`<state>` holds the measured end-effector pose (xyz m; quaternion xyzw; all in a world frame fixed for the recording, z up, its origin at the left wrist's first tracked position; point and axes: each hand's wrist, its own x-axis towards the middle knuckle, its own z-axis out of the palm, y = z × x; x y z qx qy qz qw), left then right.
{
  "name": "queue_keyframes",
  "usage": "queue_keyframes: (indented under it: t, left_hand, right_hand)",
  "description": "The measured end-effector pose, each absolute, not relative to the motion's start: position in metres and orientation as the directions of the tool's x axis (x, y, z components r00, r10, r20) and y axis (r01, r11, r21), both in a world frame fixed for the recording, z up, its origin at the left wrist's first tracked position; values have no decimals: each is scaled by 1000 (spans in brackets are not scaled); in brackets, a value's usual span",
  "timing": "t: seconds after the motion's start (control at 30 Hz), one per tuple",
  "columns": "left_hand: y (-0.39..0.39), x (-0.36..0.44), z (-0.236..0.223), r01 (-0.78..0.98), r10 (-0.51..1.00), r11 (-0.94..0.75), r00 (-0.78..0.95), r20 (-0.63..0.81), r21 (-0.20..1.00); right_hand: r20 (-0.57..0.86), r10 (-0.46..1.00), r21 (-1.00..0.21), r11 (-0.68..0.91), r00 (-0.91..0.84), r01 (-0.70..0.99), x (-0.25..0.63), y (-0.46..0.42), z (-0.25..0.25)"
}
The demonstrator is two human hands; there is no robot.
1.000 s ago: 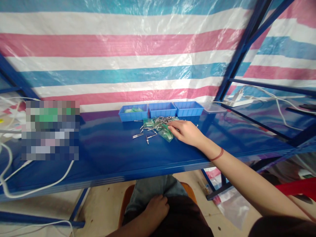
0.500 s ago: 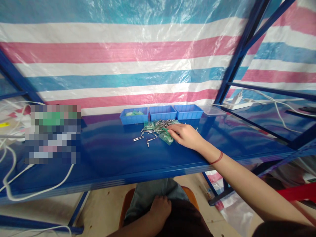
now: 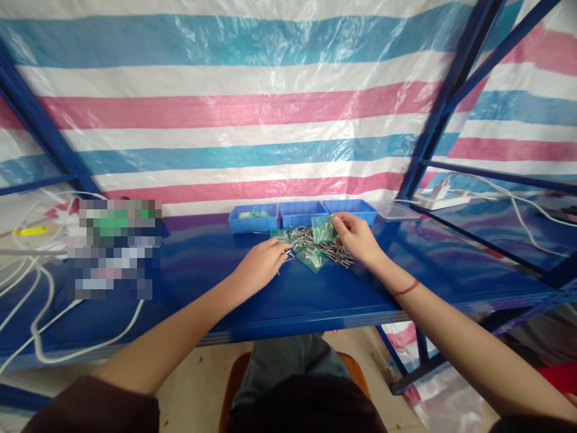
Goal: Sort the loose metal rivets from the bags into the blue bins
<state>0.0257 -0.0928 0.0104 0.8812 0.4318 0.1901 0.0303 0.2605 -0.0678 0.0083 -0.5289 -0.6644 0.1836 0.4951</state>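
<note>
My right hand (image 3: 358, 239) pinches the edge of a small green-tinted plastic bag (image 3: 323, 230) and holds it up over a pile of silver pop rivets (image 3: 340, 255). My left hand (image 3: 265, 260) is at the left side of the pile, fingers together and curled down over a few rivets; what lies under the fingertips is hidden. Close to those fingertips lies another green bag, partly covered. One more green bag (image 3: 313, 260) with pale contents rests at the front of the pile.
Behind the pile stand a left blue bin (image 3: 253, 224) with green bags inside, a middle blue bin (image 3: 303, 210) and a right blue bin (image 3: 354, 207). A clear lid (image 3: 396, 210) lies to their right. White cables (image 3: 42, 343) loop across the left of the blue table (image 3: 189, 300).
My left hand has risen from my lap to the pile's left side. My right hand has lifted a green bag up and slightly right, uncovering more rivets.
</note>
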Motion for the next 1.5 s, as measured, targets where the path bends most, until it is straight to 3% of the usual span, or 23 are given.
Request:
queue_keyframes:
  t: [0.07,0.13,0.2,0.27,0.33,0.47,0.57,0.67,0.77,0.83,0.93,1.0,1.1,1.17,1.27,1.37,1.43,1.5]
  left_hand:
    - [-67,28,4,769,785,-610,555,275,190]
    - [-51,32,5,774,807,-577,490,328,263]
    - [-41,40,10,706,833,-545,395,387,451]
    - [-33,47,18,547,873,-486,335,354,682]
    - [-25,53,23,382,893,-420,337,299,823]
    - [-19,53,22,167,910,-365,273,313,916]
    - [-21,47,19,95,915,-341,262,307,935]
    - [-23,45,19,-21,942,-214,259,212,977]
    - [-24,47,21,-168,956,-19,285,67,986]
    - [-25,48,21,-204,947,17,318,50,979]
    - [-26,48,17,-199,919,-99,357,166,975]
    - [-25,47,15,-173,906,-216,332,263,961]
    - [-23,45,14,-24,860,-486,164,483,874]
    - [-24,45,16,142,756,-654,111,645,743]
    - [-29,45,19,322,584,-799,214,783,508]
    - [-36,47,20,378,482,-857,343,806,352]
    - [-38,49,19,379,508,-847,376,775,372]
    - [-38,51,17,359,595,-799,355,721,482]
  right_hand:
    - [412,910,-830,356,43,430,258,-61,10]
    - [379,925,-874,351,21,336,253,-54,14]
    - [366,931,-901,354,4,251,245,-46,20]
    - [367,930,-915,364,-13,173,236,-40,25]
    - [358,933,-929,360,-40,84,226,-34,29]
    - [282,944,-959,276,-172,-62,214,-29,25]
    - [327,916,-942,336,-233,-3,214,-28,17]
    - [598,782,-736,623,-178,265,219,-30,15]
    - [822,494,-293,795,-285,531,225,-37,18]
    - [836,359,-65,816,-415,574,227,-42,20]
    - [815,289,53,825,-502,562,224,-46,20]
    - [841,311,-16,832,-443,554,220,-48,19]
    - [863,455,-279,791,-219,545,215,-51,17]
    - [778,617,-502,724,-120,473,212,-52,16]
    - [564,816,-779,576,-125,248,207,-51,15]
    - [461,882,-883,467,-98,54,206,-47,15]
    - [453,890,-891,453,-47,3,209,-43,15]
    - [470,882,-882,471,-26,27,211,-41,14]
